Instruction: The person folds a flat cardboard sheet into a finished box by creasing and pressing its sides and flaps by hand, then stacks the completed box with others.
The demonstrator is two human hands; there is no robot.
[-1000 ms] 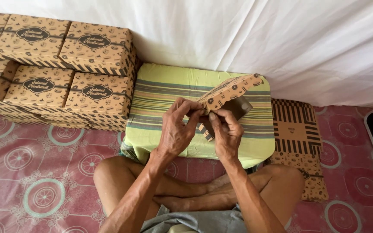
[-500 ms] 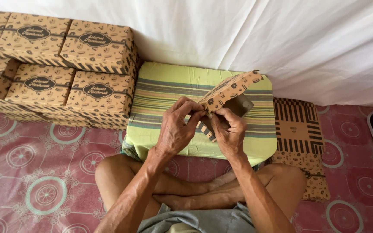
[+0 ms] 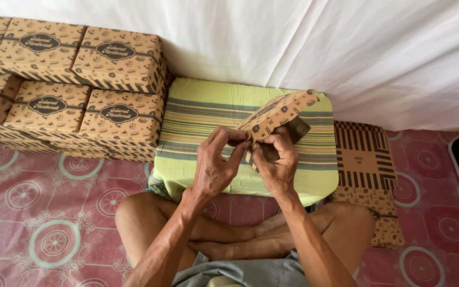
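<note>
Gripping a printed cardboard box [image 3: 277, 114], both hands' fingers [image 3: 240, 139] clamp its edge above the striped cushion [image 3: 197, 119].

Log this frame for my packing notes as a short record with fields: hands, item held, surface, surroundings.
left hand: left hand pinches the near end of the box
right hand: right hand grips the same end from the other side
item held: patterned cardboard box, partly folded, dark inside showing
surface: striped green cushion below the hands
surroundings: stacked finished boxes at left; flat box blanks at right; white sheet behind; pink patterned mat
</note>
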